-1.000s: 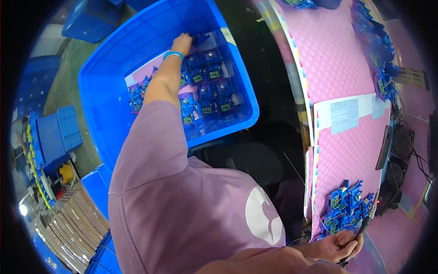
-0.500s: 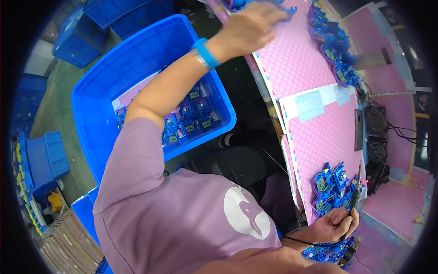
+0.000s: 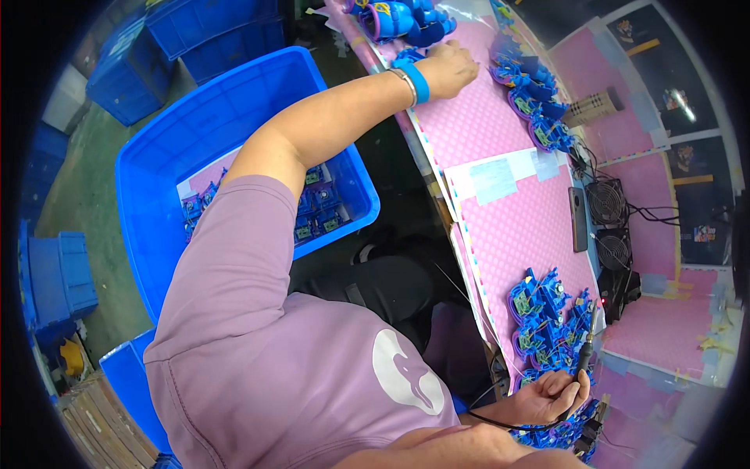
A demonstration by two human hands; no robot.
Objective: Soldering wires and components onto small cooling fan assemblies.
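My left hand, with a blue band and a bracelet at the wrist, reaches over the far part of the pink-covered table. Its fingers curl downward, and whatever they may hold is hidden. Beside it a small blue part shows at the table's left edge. At lower right my right hand is closed around the dark handle of a soldering iron, tip pointing up. Close to that iron lie several blue plastic assemblies with green circuit boards.
More blue assemblies line the table's right side; larger blue housings stand at its far end. Two black fans and a dark phone-like slab sit along the right. A big blue bin holding boards stands left of the table.
My left hand has come back from the far housings, rightward over the pink mat. The whole view has shifted, moving the table leftward in it. My right hand keeps hold of the soldering iron.
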